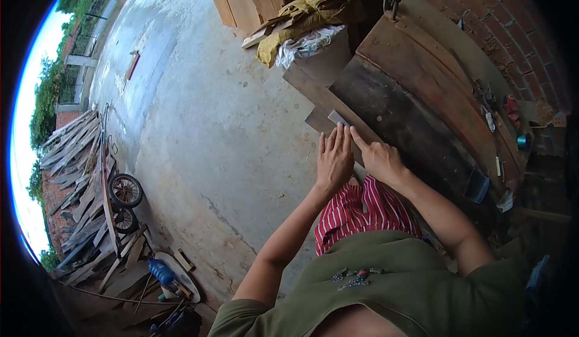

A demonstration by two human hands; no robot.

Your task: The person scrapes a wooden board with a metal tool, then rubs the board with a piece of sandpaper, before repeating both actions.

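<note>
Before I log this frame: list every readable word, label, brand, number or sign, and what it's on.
No readable text.
Olive-green fabric shirt: chest print, too small to tell if it holds letters.
Blue plastic bottle: any label is too small to read.
Small pale-grey flat piece by the left hand: no marking visible.
</note>
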